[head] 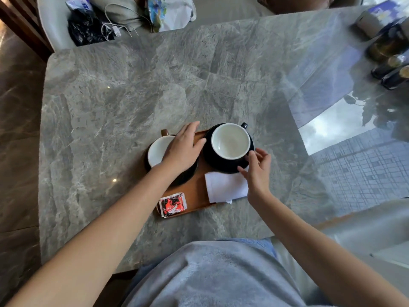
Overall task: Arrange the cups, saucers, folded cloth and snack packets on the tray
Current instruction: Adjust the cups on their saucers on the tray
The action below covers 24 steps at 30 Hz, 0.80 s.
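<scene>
A brown wooden tray (195,193) lies on the marble table. On its left stands a brown-handled cup (157,151) on a dark saucer (186,177); my left hand (182,147) lies flat over that cup, fingers spread. On the right a white-lined black cup (230,140) sits on a black saucer (212,160). My right hand (257,166) touches that saucer's near right rim with its fingertips. A folded white cloth (225,187) lies at the tray's near right, overhanging the edge. Red snack packets (173,204) are stacked at the near left corner.
The grey marble table (110,107) reaches far beyond the tray. Dark bottles and a box (389,47) stand at the far right corner. A chair with bags and a cable (106,21) is behind the far edge. Window glare falls on the right side.
</scene>
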{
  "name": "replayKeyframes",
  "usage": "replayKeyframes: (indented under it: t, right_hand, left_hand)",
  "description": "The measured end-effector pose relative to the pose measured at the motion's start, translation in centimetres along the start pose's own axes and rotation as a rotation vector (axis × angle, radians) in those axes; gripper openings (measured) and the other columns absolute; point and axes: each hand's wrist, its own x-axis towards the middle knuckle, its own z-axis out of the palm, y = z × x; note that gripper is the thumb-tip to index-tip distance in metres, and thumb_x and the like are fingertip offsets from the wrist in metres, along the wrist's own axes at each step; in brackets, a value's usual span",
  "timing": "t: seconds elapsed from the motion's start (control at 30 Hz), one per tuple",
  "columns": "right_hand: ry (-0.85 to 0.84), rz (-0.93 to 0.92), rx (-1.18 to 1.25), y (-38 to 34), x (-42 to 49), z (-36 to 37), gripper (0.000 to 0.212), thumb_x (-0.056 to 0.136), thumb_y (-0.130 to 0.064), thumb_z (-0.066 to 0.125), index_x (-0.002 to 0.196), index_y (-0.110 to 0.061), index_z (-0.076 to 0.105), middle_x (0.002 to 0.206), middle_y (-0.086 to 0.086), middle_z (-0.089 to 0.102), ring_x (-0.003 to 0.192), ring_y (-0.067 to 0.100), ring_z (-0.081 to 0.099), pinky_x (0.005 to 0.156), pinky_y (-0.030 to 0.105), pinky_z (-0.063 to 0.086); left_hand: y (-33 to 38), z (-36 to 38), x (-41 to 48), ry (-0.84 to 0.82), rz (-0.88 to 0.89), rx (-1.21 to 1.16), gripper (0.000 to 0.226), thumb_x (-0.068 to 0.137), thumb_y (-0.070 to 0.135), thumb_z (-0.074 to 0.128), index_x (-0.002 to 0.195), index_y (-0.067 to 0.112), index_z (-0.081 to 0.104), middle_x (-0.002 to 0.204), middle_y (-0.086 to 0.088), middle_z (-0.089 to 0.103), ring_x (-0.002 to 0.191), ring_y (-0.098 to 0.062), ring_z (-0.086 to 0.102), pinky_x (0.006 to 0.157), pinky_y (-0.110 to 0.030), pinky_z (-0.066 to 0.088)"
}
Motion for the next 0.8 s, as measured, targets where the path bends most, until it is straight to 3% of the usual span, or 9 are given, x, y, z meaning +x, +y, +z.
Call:
replayKeyframes:
  t: [0.07,0.17,0.27,0.4,0.53,0.6,0.67,0.7,0.8]
  right_hand:
    - [-0.010,0.021,0.005,-0.4,1.1,0.4,0.031,0.098,-0.026,0.047,0.127,-0.020,0.039,0.114,-0.010,0.048,0.112,0.011,0.051,0.080,0.030,0.053]
    - [-0.069,0.016,-0.025,-0.5,1.9,1.0,0.032,0.098,-0.029,0.047,0.129,-0.023,0.039,0.120,-0.006,0.049,0.102,0.001,0.053,0.079,0.028,0.053]
    - [-0.088,-0.024,-0.058,-0.1,2.2,1.4,0.024,0.099,-0.027,0.045,0.123,-0.025,0.042,0.113,-0.012,0.055,0.106,0.002,0.054,0.098,0.043,0.049]
    - [-0.102,-0.047,-0.082,0.4,2.3,1.4,0.028,0.101,-0.017,0.039,0.128,-0.019,0.042,0.126,0.002,0.055,0.119,0.017,0.052,0.103,0.050,0.044]
    - [-0.106,-0.059,-0.099,0.8,2.6,1.6,0.033,0.102,-0.019,0.036,0.134,-0.018,0.041,0.130,0.003,0.054,0.121,0.018,0.051,0.103,0.050,0.044]
    - [-0.101,-0.064,-0.102,0.7,3.0,1.6,0.034,0.102,-0.019,0.035,0.134,-0.017,0.044,0.126,0.002,0.057,0.118,0.016,0.053,0.101,0.040,0.047]
    - [-0.111,-0.107,-0.124,0.3,3.6,1.5,0.034,0.101,-0.016,0.035,0.131,-0.016,0.051,0.117,-0.007,0.060,0.109,0.009,0.056,0.090,0.019,0.049]
    - [-0.128,-0.119,-0.138,0.0,3.9,1.5,0.034,0.101,-0.015,0.035,0.129,-0.017,0.054,0.114,-0.010,0.060,0.106,0.005,0.056,0.087,0.015,0.048]
    - [-0.189,-0.147,-0.196,-0.8,5.0,1.4,0.032,0.100,-0.012,0.036,0.123,-0.017,0.059,0.115,-0.006,0.061,0.108,0.009,0.056,0.095,0.026,0.045]
  left_hand:
    - [1.3,1.2,1.6,-0.129,-0.051,0.045,0.054,0.093,0.028,0.047,0.142,0.016,0.029,0.149,-0.005,0.036,0.132,-0.022,0.039,0.107,-0.039,0.034]
    - [2.8,2.7,3.8,-0.272,-0.177,-0.039,0.048,0.093,0.020,0.045,0.140,0.017,0.033,0.143,-0.008,0.043,0.125,-0.025,0.045,0.101,-0.036,0.036]
    - [3.4,3.6,4.7,-0.377,-0.443,-0.332,0.039,0.093,0.011,0.039,0.130,0.020,0.045,0.130,-0.010,0.054,0.106,-0.021,0.050,0.086,-0.037,0.045]
    - [3.0,3.8,5.2,-0.363,-0.521,-0.350,0.038,0.090,0.008,0.041,0.125,0.021,0.051,0.125,-0.010,0.057,0.108,-0.022,0.053,0.087,-0.040,0.049]
    - [2.7,3.6,4.9,-0.360,-0.549,-0.355,0.037,0.089,0.010,0.047,0.125,0.020,0.052,0.125,-0.009,0.058,0.116,-0.024,0.053,0.092,-0.041,0.050]
    - [2.5,3.8,4.5,-0.341,-0.583,-0.411,0.039,0.089,0.010,0.051,0.126,0.020,0.050,0.126,-0.008,0.057,0.115,-0.023,0.053,0.090,-0.041,0.051]
    - [2.6,4.1,3.9,-0.308,-0.624,-0.479,0.042,0.088,0.009,0.054,0.129,0.019,0.046,0.127,-0.007,0.055,0.113,-0.022,0.054,0.083,-0.037,0.052]
    - [2.6,4.3,3.6,-0.295,-0.644,-0.513,0.044,0.088,0.009,0.056,0.129,0.018,0.044,0.127,-0.006,0.055,0.112,-0.021,0.054,0.080,-0.036,0.052]
    - [2.8,4.9,2.7,-0.281,-0.675,-0.603,0.045,0.087,0.008,0.058,0.128,0.016,0.041,0.128,-0.007,0.054,0.112,-0.022,0.056,0.077,-0.035,0.051]
